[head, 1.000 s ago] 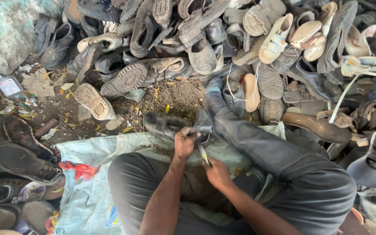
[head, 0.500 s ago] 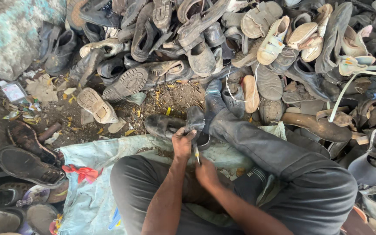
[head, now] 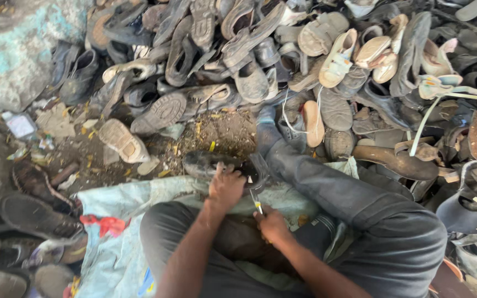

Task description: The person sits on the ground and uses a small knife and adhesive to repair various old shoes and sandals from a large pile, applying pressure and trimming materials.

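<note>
I sit on the ground with a worn black shoe [head: 208,163] lying in front of my lap. My left hand [head: 226,187] presses down on the shoe and grips it. My right hand [head: 272,223] holds a small tool with a yellow handle [head: 256,202], its thin blade pointing up toward the shoe just beside my left hand. My right leg in dark grey trousers [head: 354,198] stretches out toward the shoe pile, and my left knee [head: 167,226] is bent inward.
A big heap of old shoes and sandals [head: 282,60] fills the top and right. More dark shoes [head: 28,209] lie at the left. A pale blue sack [head: 117,243] with a red scrap [head: 103,225] spreads under me. A mottled rock [head: 17,49] stands top left.
My right hand with the yellow-handled tool has drawn back toward my lap and slightly left. My left hand has stayed on the black shoe. The view has shifted a little.
</note>
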